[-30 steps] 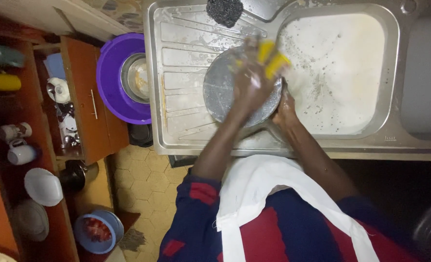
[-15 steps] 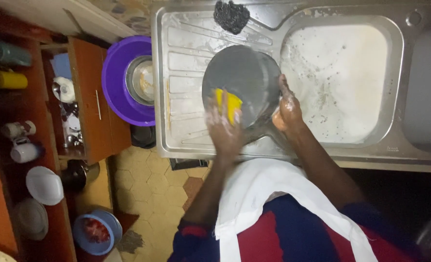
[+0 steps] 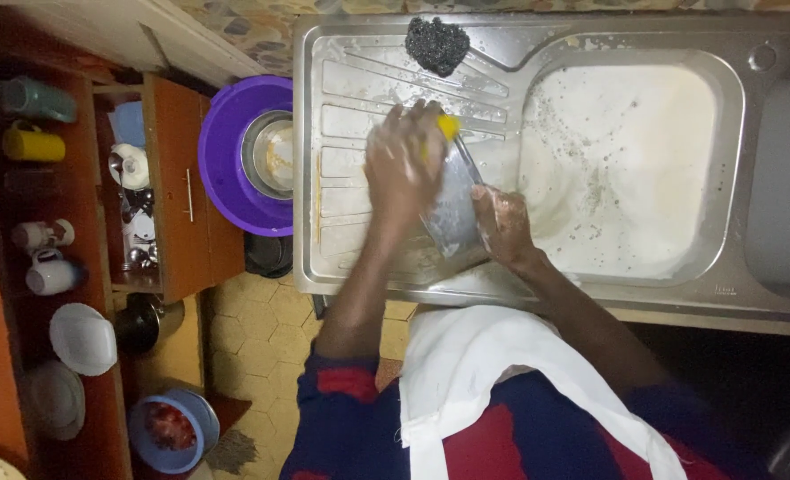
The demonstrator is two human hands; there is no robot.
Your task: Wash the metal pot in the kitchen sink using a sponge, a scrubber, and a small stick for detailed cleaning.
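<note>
From my head camera I look straight down on a stainless steel sink (image 3: 341,267) with a ribbed draining board on its left. My left hand (image 3: 401,169) is spread over a yellow sponge (image 3: 448,125), fingers curled down around it and pressing it against a grey metal pan (image 3: 455,209) that stands tilted on its edge over the draining board, right at the lip of the basin. Only a corner of the sponge shows past my fingertips. My right hand (image 3: 501,222) clasps the pan's lower rim, fingers wrapped round it and covered in suds. The pan is blurred, so I take it for a pan or a lid and cannot tell which.

The basin (image 3: 626,169) to the right holds cloudy, foamy water. A black scouring pad (image 3: 437,44) lies at the far edge of the draining board, well apart from my hands. Just beside the sink on the left, a purple plastic basin (image 3: 226,169) holds a steel bowl (image 3: 268,154). Further left, a wooden shelf (image 3: 177,191) carries mugs and cups, with a yellow mug (image 3: 32,143) near the top. A blue bowl (image 3: 172,427) sits on the floor below.
</note>
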